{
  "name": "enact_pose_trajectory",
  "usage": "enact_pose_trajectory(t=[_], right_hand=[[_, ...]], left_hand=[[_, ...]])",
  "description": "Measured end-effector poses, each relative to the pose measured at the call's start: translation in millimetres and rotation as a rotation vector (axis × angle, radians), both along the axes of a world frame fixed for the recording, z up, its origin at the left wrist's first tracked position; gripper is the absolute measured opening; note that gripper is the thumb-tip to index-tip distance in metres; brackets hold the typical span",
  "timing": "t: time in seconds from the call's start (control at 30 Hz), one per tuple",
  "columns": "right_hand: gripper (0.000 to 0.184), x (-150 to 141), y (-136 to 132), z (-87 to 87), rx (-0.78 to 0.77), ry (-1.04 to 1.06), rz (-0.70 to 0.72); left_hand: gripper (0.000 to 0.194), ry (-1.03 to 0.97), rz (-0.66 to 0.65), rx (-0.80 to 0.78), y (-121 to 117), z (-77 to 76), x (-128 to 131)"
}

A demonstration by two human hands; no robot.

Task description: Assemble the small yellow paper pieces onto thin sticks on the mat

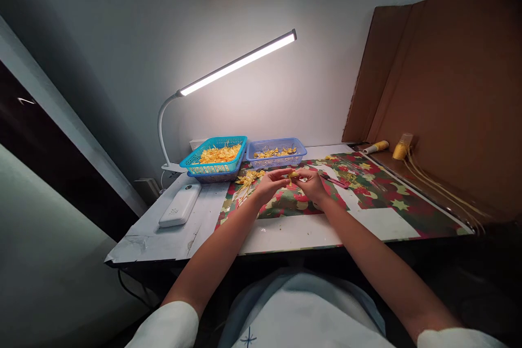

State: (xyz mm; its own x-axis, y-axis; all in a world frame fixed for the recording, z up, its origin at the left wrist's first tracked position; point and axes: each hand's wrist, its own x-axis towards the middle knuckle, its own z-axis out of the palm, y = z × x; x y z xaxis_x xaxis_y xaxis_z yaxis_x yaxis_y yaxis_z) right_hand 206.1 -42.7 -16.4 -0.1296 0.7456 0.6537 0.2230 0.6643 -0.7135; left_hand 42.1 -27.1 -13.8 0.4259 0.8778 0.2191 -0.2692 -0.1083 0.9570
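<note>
Over the patterned sheet, my left hand (271, 185) and my right hand (313, 186) meet, fingertips pinched together. Between them they hold a small yellow ribbon-like piece (292, 175), part of it hanging below the fingers; its exact kind is too small to make out. Just beyond my left hand lies a bunch of yellow strips with long thin ends (249, 178). To the right of my right hand rests a dark, slim tool with reddish handles (335, 180), partly hidden by the hand.
A turquoise basket (184, 165) of yellow pieces sits stacked at the back left, beside a lilac basket (302, 148) holding more. A white power bank (179, 206) lies left. The lit lamp (240, 63) reaches overhead. Cardboard (448, 76), a yellow spool (401, 148) and cords stand right.
</note>
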Motion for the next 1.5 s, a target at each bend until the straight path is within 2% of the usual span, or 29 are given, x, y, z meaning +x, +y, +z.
enact_pose_trajectory(t=[0.07,0.13,0.23,0.3,0.5,0.77,0.87,0.97,1.07,1.17,1.27,1.4,1.5], right_hand=[[0.012,0,1,-0.9,0.001,-0.03,-0.044],[0.008,1,1,-0.8,0.032,-0.068,-0.147],[0.009,4,2,1.7,0.126,-0.073,-0.299],[0.008,5,1,3.8,0.187,-0.073,-0.33],[0.008,5,-3,5.2,0.268,-0.197,-0.253],[0.015,7,-1,2.9,0.247,-0.334,-0.191],[0.018,4,-4,4.7,0.216,-0.313,-0.159],[0.016,2,-2,8.5,0.139,-0.1,-0.133],[0.014,15,9,14.2,0.041,0.287,-0.117],[0.023,47,22,20.3,0.0,0.739,-0.215],[0.026,85,27,23.6,-0.018,1.044,-0.333],[0.021,117,28,20.8,-0.046,1.266,-0.468],[0.017,124,30,16.1,-0.034,1.283,-0.489]], left_hand=[[0.049,0.018,0.03,0.027,0,0.1,0],[0.049,0.026,0.071,0.043,0,0.8,1],[0.05,0.055,0.143,0.064,1,1.6,0],[0.05,0.077,0.164,0.085,1,1.4,0],[0.052,0.117,0.168,0.114,0,-0.1,1],[0.052,0.157,0.117,0.145,-5,3.0,1],[0.053,0.195,0.112,0.172,-3,1.6,1],[0.05,0.297,0.164,0.191,1,-2.1,-1],[0.049,0.477,0.221,0.169,5,-6.7,-4],[0.05,0.617,0.245,0.166,7,-9.4,-7],[0.049,0.709,0.3,0.214,8,-9.8,-9],[0.043,0.711,0.381,0.314,12,-10.1,-10],[0.042,0.699,0.394,0.366,13,-10.9,-9]])
